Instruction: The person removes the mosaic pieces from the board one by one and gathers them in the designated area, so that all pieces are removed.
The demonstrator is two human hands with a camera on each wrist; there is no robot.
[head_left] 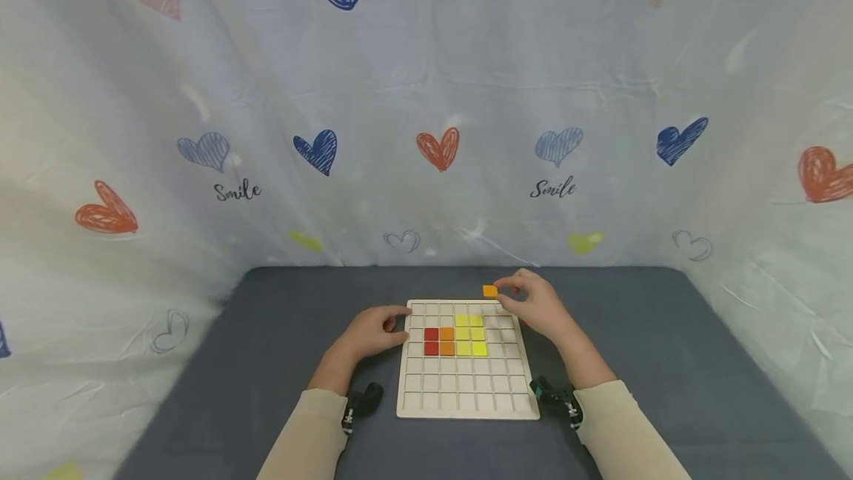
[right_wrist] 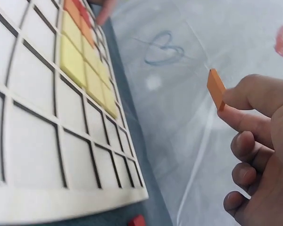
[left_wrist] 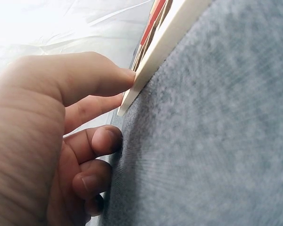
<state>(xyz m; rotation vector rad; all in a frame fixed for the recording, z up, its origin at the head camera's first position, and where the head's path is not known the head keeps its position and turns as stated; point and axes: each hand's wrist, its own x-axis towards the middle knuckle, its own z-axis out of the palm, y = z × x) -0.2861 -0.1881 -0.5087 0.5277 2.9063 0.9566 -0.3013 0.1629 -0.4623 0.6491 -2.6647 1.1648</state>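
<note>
A pale wooden grid board (head_left: 456,382) lies on the dark table. In its squares sit two red tiles (head_left: 431,341), two orange tiles (head_left: 446,341) and several yellow tiles (head_left: 470,335). My right hand (head_left: 541,307) pinches a loose orange tile (right_wrist: 216,89) between thumb and index finger, above the board's far right corner. The other fingers of that hand are loosely bent. At the board's left edge, my left hand (head_left: 372,330) rests its thumb (left_wrist: 118,80) and index finger against the rim, its remaining fingers relaxed.
A small red piece (right_wrist: 137,220) lies just off the board's right side, partly hidden by my right hand in the head view. Beyond the grey table (head_left: 300,295) hangs a white curtain (head_left: 426,206) printed with hearts. Each wrist carries a black camera mount (head_left: 363,400).
</note>
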